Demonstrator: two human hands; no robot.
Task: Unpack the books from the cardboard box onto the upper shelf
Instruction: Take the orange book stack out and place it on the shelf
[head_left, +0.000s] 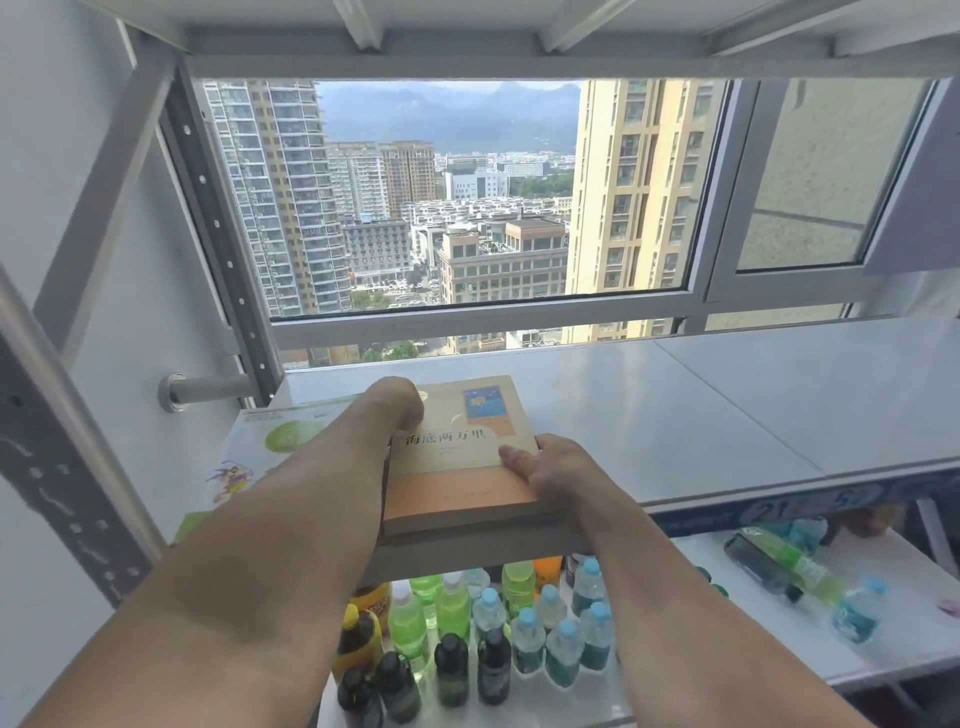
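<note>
Hands meet on a cream-and-orange book (462, 457) lying flat at the front left of the upper shelf (675, 415), its near edge level with the shelf's front lip. The left hand (397, 402) rests on the book's far left corner with its fingers curled under, the knuckles pressing on the cover; whether those fingers grip anything cannot be told. The right hand (550, 467) lies at the book's near right corner, the thumb flat on the cover and the other fingers wrapped down over the right edge, holding it. The book sits between the two hands and appears to rest on top of another volume, whose darker edge shows just beneath it. To its left, touching the left forearm, lies a white book with green circles (270, 447), also flat on the shelf. Behind the shelf a window (447, 197) gives onto tower blocks and hills. On the lower shelf (883, 649), drink bottles (519, 634) stand in rows, green, blue-capped and dark, with a few lying on their sides to the right.
</note>
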